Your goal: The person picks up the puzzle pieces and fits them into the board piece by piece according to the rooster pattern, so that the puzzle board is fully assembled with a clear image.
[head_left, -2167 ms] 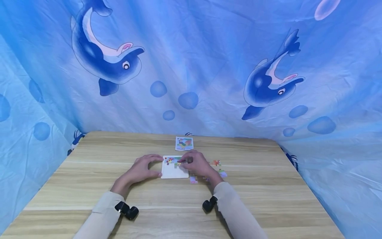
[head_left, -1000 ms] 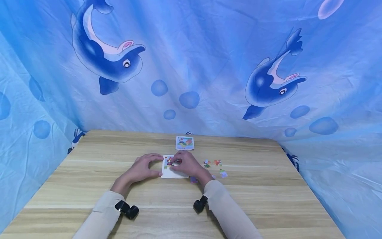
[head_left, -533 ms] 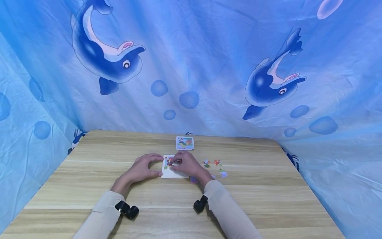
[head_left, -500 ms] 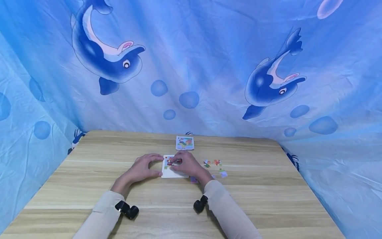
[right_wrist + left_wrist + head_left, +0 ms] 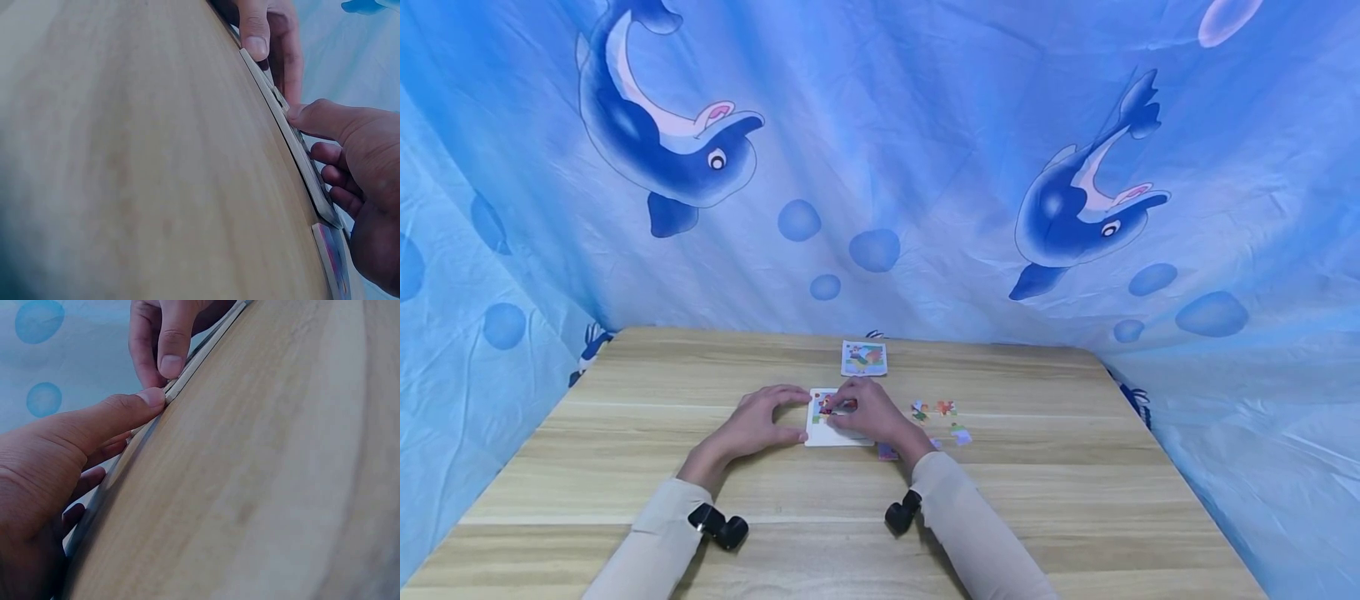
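A white jigsaw board (image 5: 842, 438) lies flat in the middle of the table, with some coloured pieces set along its upper left. My left hand (image 5: 758, 423) holds the board's left side, index fingertip at the far corner and thumb at the near corner. Over the board, my right hand (image 5: 871, 412) pinches a puzzle piece (image 5: 280, 98) down at the surface; the right wrist view has the thumb right at its edge. The fingers hide most of this piece and the board's upper right part. The left wrist view gives the board (image 5: 206, 353) only as a thin edge.
Several loose puzzle pieces lie right of the board, among them an orange one (image 5: 946, 407), a green and lilac one (image 5: 960, 434) and a purple one (image 5: 887, 451) by its near right corner. A picture card (image 5: 864, 358) with a colourful bird lies behind the board.
Since the oldest frame, my right hand has moved left across the board, uncovering loose pieces on the right. Over the last second it has stayed in place. The left hand keeps its hold.
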`<state>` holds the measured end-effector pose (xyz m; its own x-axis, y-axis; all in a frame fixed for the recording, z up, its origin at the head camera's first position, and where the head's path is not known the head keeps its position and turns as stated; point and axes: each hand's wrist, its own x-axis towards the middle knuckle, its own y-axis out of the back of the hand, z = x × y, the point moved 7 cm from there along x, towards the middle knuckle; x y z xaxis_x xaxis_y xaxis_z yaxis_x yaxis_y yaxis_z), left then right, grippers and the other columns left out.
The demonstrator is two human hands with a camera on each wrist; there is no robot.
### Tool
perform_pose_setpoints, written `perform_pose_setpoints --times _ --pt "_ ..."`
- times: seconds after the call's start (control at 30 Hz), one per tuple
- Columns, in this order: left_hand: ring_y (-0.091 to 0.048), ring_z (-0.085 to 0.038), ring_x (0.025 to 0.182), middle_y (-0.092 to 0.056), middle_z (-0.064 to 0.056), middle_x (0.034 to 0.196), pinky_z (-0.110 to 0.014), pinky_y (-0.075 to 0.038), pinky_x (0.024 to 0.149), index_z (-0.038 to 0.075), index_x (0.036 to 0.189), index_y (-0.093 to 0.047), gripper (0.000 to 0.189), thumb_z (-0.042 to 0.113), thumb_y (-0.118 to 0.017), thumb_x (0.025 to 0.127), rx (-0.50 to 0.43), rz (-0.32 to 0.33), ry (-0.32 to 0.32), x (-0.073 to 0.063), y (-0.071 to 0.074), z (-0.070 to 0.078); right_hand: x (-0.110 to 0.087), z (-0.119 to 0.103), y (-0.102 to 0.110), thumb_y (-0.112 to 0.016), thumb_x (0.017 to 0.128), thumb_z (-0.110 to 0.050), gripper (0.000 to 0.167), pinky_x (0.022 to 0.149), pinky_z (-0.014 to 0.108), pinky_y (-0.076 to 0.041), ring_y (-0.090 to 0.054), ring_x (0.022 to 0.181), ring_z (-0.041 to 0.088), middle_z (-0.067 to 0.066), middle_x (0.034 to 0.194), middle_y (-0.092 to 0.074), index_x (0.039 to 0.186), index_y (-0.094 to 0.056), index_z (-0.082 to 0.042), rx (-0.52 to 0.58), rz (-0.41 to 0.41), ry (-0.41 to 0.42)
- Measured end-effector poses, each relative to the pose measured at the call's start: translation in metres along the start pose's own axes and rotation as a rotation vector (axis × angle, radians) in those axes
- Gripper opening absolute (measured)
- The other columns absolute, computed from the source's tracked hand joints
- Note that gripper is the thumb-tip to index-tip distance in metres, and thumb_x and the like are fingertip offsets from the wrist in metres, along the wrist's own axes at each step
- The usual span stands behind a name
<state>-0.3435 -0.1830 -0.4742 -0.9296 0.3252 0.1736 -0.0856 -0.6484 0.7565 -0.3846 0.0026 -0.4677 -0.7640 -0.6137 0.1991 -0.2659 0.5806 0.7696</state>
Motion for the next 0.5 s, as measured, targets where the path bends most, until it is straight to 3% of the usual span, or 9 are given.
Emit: perform_pose_setpoints --times 0.5 --pt "-0.045 -0.040 0.146 -0.057 -0.008 0.151 -0.068 -0.026 0.117 0.021 0.138 -0.066 0.061 0.040 -0.084 0.084 0.002 -0.006 0.005 0.0000 0.0000 0.0001 0.0013 -0.0019 0.0005 -0.080 0.092 -0.024 0.011 0.082 0.023 -0.050 -0.060 0.099 0.012 -0.001 0.109 -0.068 0.102 -0.083 -0.021 -0.035 -0.014 -0.008"
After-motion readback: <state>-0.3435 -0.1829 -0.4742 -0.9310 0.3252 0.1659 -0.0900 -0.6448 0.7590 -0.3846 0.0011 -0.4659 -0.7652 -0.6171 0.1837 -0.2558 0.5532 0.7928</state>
